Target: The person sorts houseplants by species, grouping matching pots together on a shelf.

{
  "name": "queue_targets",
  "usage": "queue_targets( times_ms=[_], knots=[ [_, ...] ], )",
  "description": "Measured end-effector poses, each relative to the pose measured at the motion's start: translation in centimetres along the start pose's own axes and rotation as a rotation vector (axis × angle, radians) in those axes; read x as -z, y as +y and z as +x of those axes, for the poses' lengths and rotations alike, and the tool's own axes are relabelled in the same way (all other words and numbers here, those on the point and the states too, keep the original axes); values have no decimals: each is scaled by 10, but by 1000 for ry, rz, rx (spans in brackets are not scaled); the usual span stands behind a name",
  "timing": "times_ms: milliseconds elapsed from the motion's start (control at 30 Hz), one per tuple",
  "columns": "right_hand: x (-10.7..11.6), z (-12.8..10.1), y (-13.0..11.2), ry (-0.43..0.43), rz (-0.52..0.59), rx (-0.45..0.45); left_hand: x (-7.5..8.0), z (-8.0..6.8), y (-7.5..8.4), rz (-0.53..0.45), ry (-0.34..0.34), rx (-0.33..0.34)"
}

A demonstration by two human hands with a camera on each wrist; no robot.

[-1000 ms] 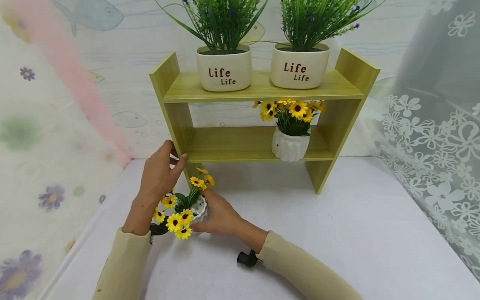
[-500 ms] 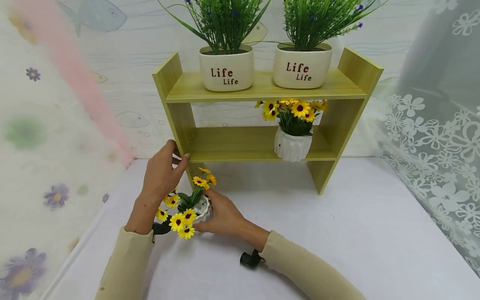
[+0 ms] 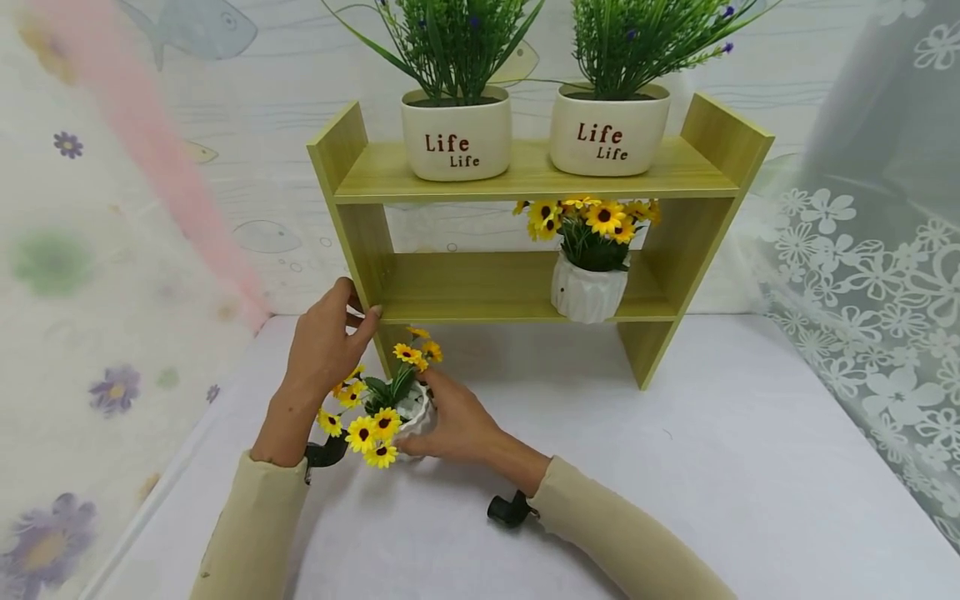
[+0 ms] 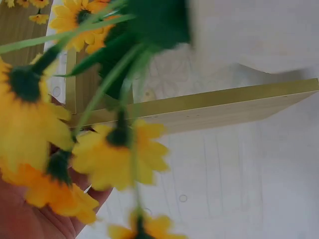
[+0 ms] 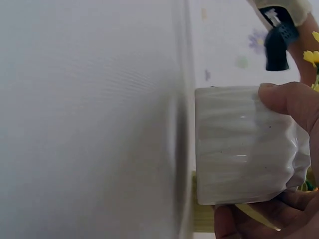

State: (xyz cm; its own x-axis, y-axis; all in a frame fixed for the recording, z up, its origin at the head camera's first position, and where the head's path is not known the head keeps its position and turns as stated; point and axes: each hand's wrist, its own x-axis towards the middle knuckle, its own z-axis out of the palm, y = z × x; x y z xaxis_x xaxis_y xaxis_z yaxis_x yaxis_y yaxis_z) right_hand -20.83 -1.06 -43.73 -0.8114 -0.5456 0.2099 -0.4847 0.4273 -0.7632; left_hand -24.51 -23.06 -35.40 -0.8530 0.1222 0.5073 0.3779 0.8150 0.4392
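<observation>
Blurred yellow artificial sunflowers with dark green centres (image 4: pixel 112 159) are filling the left half of the left wrist view, hanging close to the lens. Thin green plastic stems (image 4: pixel 107 84) are running up from them toward a dark green leaf cluster (image 4: pixel 154 22) at the top. Behind the flowers, the light green wooden shelf board (image 4: pixel 224 107) is crossing the frame at a slant. Below the flowers, part of the left hand (image 4: pixel 30 219) is showing, touching the lowest blooms. A pale patterned backdrop (image 4: pixel 239 179) is lying beyond the board.

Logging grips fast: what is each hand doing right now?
Left hand: grips the shelf's left side panel.
Right hand: holds the white sunflower pot.
</observation>
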Motion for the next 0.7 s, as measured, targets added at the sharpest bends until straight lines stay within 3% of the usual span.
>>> queue_targets(
  times_ms=[367, 700],
  knots=[
    [32, 0, -9, 17, 64, 7, 4, 2, 5, 8, -65, 59],
    [60, -4, -19, 57, 102, 91, 6, 1, 7, -34, -54, 48]
  ],
)
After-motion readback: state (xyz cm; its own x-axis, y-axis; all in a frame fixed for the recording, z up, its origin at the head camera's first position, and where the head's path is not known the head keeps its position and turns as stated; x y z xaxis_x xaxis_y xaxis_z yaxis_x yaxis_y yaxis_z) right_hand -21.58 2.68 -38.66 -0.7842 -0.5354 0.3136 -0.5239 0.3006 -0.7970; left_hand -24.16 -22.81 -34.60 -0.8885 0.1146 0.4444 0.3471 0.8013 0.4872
